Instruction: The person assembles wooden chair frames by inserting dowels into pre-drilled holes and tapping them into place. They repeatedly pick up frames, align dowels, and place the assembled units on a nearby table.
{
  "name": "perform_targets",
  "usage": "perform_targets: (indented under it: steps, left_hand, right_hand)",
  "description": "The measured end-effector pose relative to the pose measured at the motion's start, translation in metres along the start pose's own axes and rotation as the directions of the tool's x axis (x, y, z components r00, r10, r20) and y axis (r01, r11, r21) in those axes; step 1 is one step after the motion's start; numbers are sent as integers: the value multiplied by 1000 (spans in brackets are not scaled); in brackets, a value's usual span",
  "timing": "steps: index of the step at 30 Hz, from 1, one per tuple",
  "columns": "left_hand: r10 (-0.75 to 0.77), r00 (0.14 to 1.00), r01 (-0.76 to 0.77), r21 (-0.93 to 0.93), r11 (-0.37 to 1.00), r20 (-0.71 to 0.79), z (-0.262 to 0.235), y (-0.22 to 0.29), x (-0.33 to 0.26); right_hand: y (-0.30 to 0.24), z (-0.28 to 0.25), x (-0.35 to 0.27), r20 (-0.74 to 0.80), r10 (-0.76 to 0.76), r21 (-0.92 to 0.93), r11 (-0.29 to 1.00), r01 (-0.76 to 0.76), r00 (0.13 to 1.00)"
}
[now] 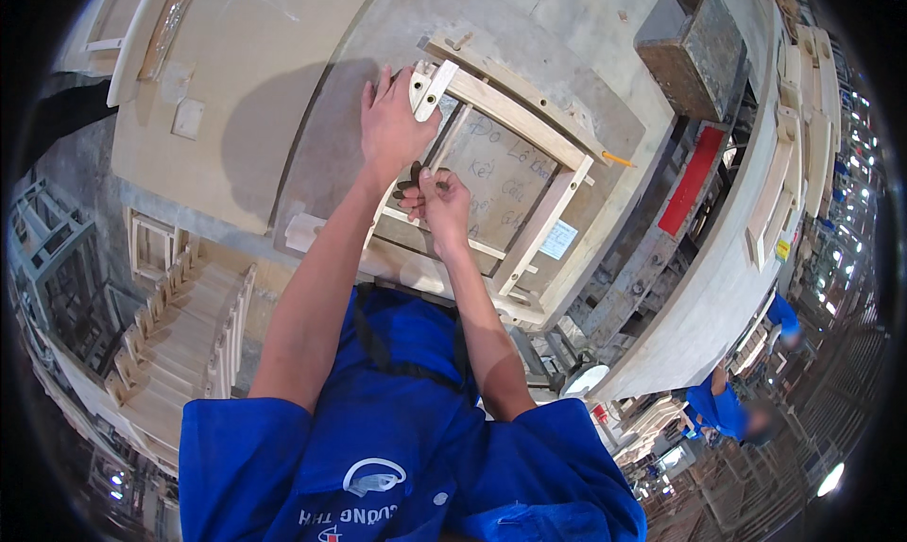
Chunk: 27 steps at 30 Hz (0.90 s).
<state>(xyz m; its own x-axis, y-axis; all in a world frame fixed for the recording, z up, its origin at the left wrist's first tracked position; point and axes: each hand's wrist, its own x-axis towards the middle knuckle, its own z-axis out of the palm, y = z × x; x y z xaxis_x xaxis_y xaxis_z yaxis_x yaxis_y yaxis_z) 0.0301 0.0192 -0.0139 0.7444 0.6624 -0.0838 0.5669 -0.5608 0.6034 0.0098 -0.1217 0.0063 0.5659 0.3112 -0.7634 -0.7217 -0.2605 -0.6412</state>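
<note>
A pale wooden frame (515, 117), four-sided with drilled holes along its rails, lies on the worktable (605, 98) in front of me. My left hand (395, 131) grips its upper left corner, thumb across the wood by two dark holes and fingers spread along the outer side. Just below, over the frame's left side, my right hand (442, 206) is closed with its fingertips pinched. Small dark pieces (408, 180) show at those fingers; their kind is too small to make out. Handwriting marks the board (501, 178) inside the frame.
A pencil (619, 159) lies beyond the frame's right corner, and a white label (558, 239) beside its right rail. An open metal box (694, 51) and a red strip (693, 180) are farther right. Stacked wooden parts (175, 339) stand lower left. Another person (718, 405) works at far right.
</note>
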Motion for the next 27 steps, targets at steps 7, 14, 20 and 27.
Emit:
perform_targets:
  steps: [7, 14, 20, 27]
  left_hand:
    - [16, 999, -16, -13, 1000, -34, 2, -2, -1]
    - [19, 999, -19, 3, 1000, -35, 0, 0, -1]
    - [2, 1000, -2, 5, 1000, -8, 2, -1, -1]
    - [70, 997, -68, 46, 997, -46, 9, -7, -1]
  right_hand:
    - [34, -6, 4, 95, -40, -31, 999, 43, 995]
    - [34, -44, -77, -40, -15, -91, 996, 11, 999]
    - [-2, -108, -106, -324, -85, -92, 994, 58, 942]
    - [-44, -128, -113, -392, -164, -65, 987, 150, 905]
